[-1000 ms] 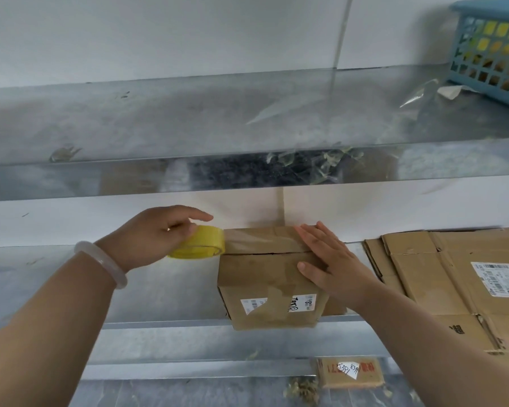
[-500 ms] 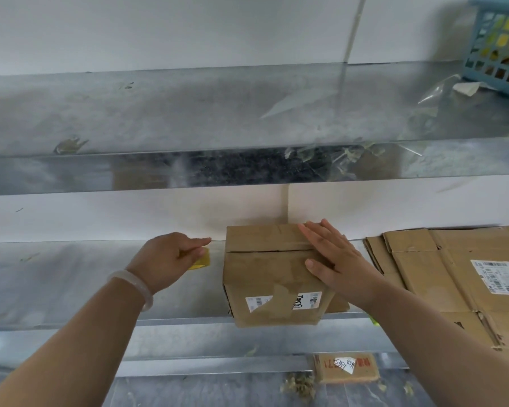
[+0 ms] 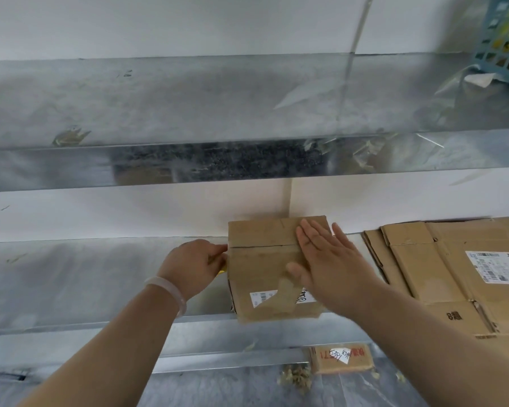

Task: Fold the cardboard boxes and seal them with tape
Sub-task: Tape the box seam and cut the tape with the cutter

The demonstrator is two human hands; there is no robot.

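Where the lower level runs beneath the cardboard box (image 3: 262, 259), a small labelled carton (image 3: 341, 359) lies flat. The box itself sits at the front edge of the metal shelf (image 3: 71, 274), slightly overhanging it. Against the box's left side, the left hand (image 3: 193, 267) curls its fingers round a yellow tape roll (image 3: 222, 268), of which only a sliver shows. On top of the box the right hand (image 3: 326, 259) lies flat across the flap seam, fingers straight and close together, thumb spread. Just right of the box lies a stack of flattened cardboard (image 3: 453, 274). Above the box, far right, stands a blue basket (image 3: 506, 39).
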